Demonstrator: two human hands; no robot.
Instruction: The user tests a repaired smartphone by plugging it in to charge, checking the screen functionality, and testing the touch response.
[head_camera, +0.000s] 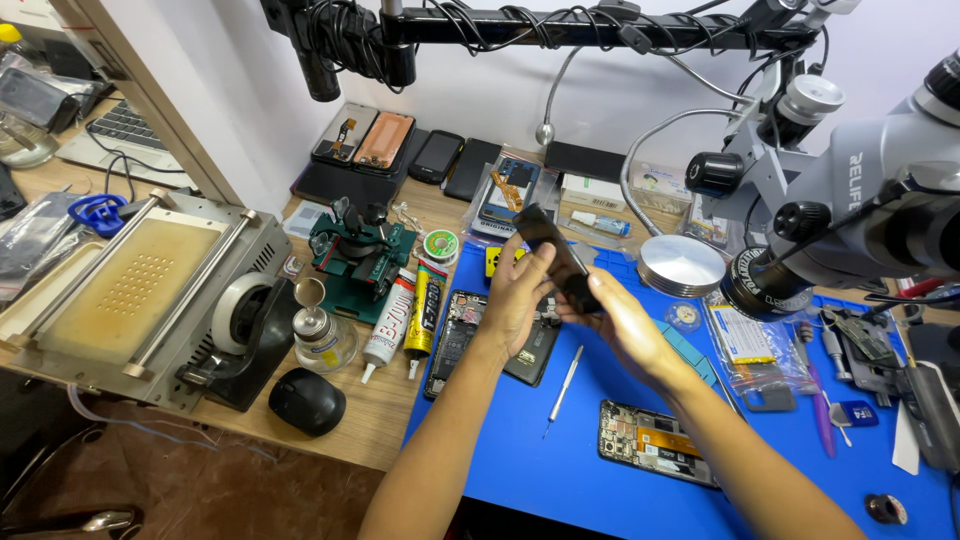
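Both hands hold one black phone (553, 250) tilted in the air above the blue work mat (560, 470). My left hand (515, 295) grips its lower left side, thumb on the front. My right hand (620, 325) pinches its lower right end. Under the hands lies an opened phone body (452, 340) with its insides showing, and a dark phone part (535, 355) beside it. A thin metal tool (563, 385) rests on the mat just below my right hand. Another opened phone (655, 440) lies nearer the front.
A microscope (850, 210) hangs over the mat's right side. Glue tubes (405, 320), a small glass bottle (322, 335), a green clamp jig (358, 250) and a heating machine (140, 290) stand left. Phones and screens (400, 145) line the back wall. Tools and bags (800, 350) crowd the right.
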